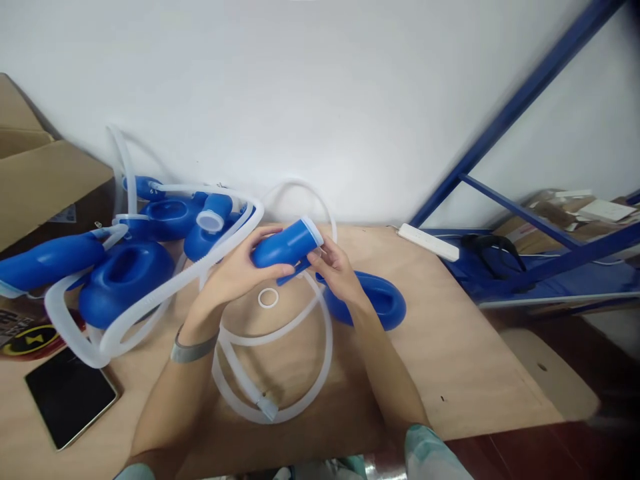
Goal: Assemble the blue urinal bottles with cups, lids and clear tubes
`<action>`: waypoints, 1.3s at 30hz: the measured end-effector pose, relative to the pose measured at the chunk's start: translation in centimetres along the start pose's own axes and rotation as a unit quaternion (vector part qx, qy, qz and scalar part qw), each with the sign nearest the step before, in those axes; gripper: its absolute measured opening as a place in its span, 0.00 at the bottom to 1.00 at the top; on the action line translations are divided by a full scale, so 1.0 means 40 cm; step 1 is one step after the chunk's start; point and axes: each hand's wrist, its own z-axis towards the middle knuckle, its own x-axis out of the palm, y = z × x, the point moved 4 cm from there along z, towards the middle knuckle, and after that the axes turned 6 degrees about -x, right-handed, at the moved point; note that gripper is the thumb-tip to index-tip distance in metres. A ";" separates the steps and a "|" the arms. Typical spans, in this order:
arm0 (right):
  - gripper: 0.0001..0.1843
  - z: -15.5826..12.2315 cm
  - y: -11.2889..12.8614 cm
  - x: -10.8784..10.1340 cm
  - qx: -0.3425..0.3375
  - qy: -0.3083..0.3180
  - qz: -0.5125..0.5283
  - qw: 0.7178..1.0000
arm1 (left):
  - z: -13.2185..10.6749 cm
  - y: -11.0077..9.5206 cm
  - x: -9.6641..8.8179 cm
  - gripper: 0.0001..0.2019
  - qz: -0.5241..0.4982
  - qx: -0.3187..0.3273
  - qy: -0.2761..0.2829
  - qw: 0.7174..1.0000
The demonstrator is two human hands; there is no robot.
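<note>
A blue plastic urinal cup (284, 247) with a white rim is held tilted above the table, its rim toward the upper right. My left hand (239, 267) wraps round its closed end, thumb along the lower side. The fingers of my right hand (339, 268) are closed at the rim, near a blue strap (294, 272) hanging below. What exactly they pinch is partly hidden. Under my hands lie a white ring (268, 298) and a coiled clear hose (327, 353) with a connector (268, 405) at its end. Behind my right wrist sits a blue urinal bottle (387, 300).
Several blue urinal bottles (125, 280) with pale hoses (175, 287) crowd the left side beside a cardboard box (55, 180). A dark tablet (73, 397) lies at the front left. At the back right is a white power strip (429, 241), near a blue metal rack (520, 100).
</note>
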 end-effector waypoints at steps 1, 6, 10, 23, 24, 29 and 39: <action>0.40 0.000 -0.003 0.001 0.001 0.002 -0.023 1.000 | -0.001 0.000 -0.002 0.39 0.022 -0.014 -0.013 1.000; 0.30 0.003 -0.024 -0.010 0.000 -0.073 -0.093 0.993 | -0.004 0.006 -0.022 0.35 0.043 -0.040 -0.041 0.997; 0.22 0.002 -0.033 -0.020 -0.024 -0.155 -0.103 0.982 | -0.001 0.022 -0.012 0.35 -0.017 -0.034 -0.023 0.999; 0.21 -0.025 -0.051 0.037 -0.104 0.080 -0.532 0.837 | -0.006 0.065 -0.102 0.29 0.263 -0.103 0.014 0.959; 0.19 -0.029 -0.056 0.058 -0.096 0.099 -0.559 0.817 | -0.003 0.089 -0.115 0.29 0.289 -0.134 0.022 0.948; 0.12 -0.067 -0.093 0.161 -0.112 0.221 -0.671 0.699 | 0.011 0.204 -0.147 0.33 0.298 -0.286 0.125 0.902; 0.14 -0.092 -0.226 0.196 0.014 0.309 -0.622 0.720 | -0.001 0.114 -0.104 0.38 0.236 -0.121 0.214 0.940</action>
